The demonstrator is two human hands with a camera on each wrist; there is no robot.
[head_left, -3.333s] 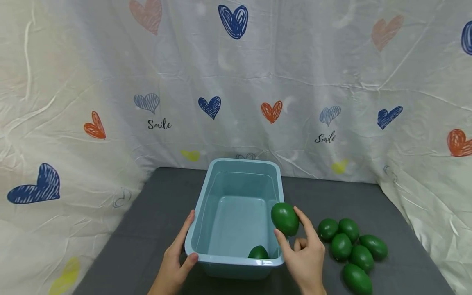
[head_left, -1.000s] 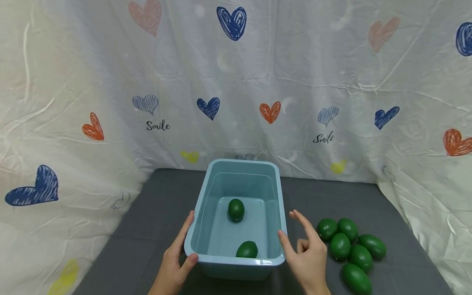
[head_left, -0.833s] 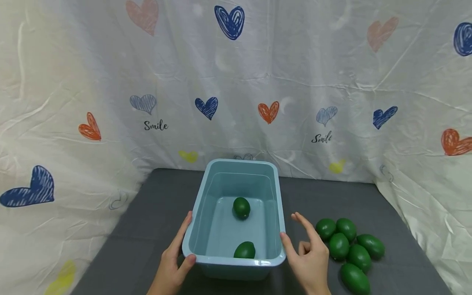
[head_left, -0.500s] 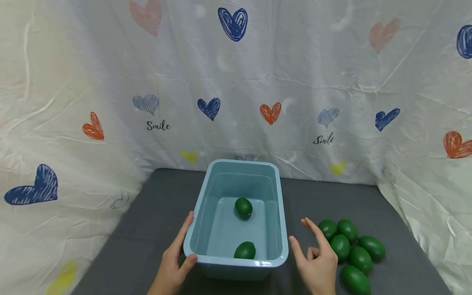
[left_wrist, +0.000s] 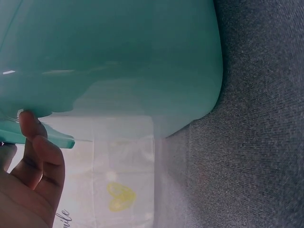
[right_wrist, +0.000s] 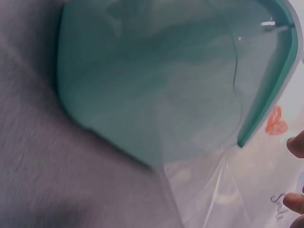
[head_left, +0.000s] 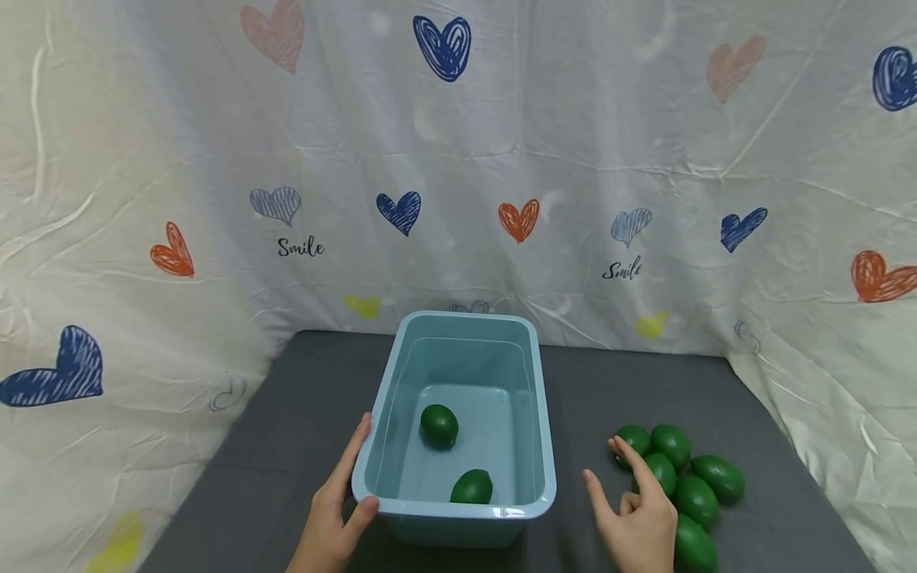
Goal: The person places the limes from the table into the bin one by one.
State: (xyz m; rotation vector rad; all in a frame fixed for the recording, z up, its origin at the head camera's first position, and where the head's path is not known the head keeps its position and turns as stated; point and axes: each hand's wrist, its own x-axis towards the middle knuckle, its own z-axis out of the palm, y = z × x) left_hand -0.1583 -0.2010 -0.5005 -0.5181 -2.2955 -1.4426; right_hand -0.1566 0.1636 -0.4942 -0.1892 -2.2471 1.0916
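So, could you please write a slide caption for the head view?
Left hand holds the blue tub with two green fruits inside; right hand reaches toward the pile.

Grey cloth (head_left: 301, 398) underneath; heart-print sheet (head_left: 573, 159) hung behind.

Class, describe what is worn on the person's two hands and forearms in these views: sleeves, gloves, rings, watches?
Both the left hand and the right hand are bare, with no gloves or rings visible. No sleeve, watch or strap shows on either forearm within the frames. Fingernails are short and unpainted.

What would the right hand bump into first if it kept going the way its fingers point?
Probably the pile of green avocados: the right hand's extended finger already reaches the nearest one, though actual contact is unclear from the head view.
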